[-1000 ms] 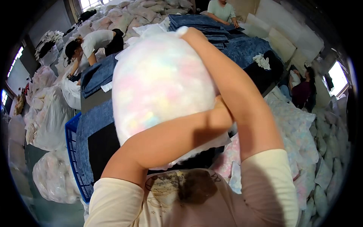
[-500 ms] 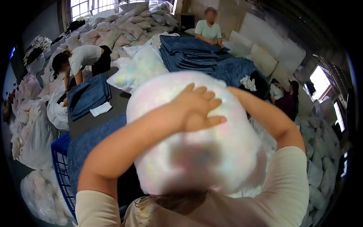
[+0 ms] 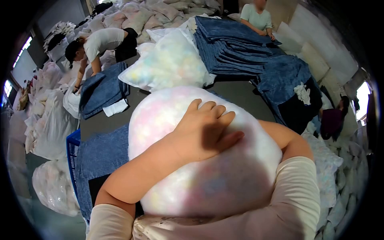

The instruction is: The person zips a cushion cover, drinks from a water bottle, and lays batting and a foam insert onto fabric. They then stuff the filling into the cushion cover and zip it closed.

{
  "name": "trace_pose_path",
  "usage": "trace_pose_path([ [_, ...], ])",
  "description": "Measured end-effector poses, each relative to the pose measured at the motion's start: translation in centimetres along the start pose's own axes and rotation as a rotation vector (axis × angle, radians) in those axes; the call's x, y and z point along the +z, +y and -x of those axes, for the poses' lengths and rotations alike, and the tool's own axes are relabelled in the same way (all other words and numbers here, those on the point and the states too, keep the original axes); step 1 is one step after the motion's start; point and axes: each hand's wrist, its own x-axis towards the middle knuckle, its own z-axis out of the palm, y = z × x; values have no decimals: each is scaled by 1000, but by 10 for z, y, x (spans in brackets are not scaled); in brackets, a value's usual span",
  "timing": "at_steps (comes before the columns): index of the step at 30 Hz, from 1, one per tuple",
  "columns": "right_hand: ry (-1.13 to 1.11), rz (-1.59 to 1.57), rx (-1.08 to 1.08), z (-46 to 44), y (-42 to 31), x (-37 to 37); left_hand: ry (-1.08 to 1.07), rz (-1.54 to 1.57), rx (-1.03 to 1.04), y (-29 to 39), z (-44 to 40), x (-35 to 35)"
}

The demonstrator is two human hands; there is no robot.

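A big white translucent bag with pastel filling point(image 3: 160, 108) rests against my chest. My left hand point(image 3: 210, 128) lies on top of it, its fingers slightly bent and apart, pressing into the surface. My right forearm reaches round the bag's right side, and my right hand is hidden behind the bag. Just beyond it, a second stuffed bag point(image 3: 170, 62) lies on the dark table point(image 3: 236, 92). Blue fabric point(image 3: 104, 150) and a black piece lie under and beside the bag at the left.
Folded blue fabric is stacked high point(image 3: 228, 46) behind, with a smaller pile point(image 3: 104, 88) at left. A blue crate point(image 3: 73, 154) stands by the left edge. One person point(image 3: 104, 42) bends at left; another point(image 3: 256, 18) is behind the stack. Bags point(image 3: 50, 124) crowd both sides.
The bag has come down from upright against my chest, uncovering the second bag. My left hand has moved from its lower right side onto its top. My right hand has gone out of sight behind it.
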Motion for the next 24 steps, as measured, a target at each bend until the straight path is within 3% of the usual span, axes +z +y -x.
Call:
trace_pose_path([
  [2, 22, -29, -33, 7, 2, 12, 168, 11, 56, 2, 3, 11],
  [5, 67, -52, -67, 35, -3, 39, 224, -51, 118, 25, 12, 12],
  [13, 219, -17, -56, 130, -53, 107, 139, -80, 304, 137, 59, -48],
  [17, 373, 91, 61, 202, -93, 140, 294, 63, 512, 165, 114, -97],
  [20, 587, 199, 251, 274, -124, 146, 398, 64, 460, 142, 198, -95],
  [22, 729, 264, 393, 327, -144, 154, 290, 48, 440, 120, 263, -67],
  [24, 852, 317, 541, 378, -158, 169, -90, 28, 289, 93, 325, -19],
])
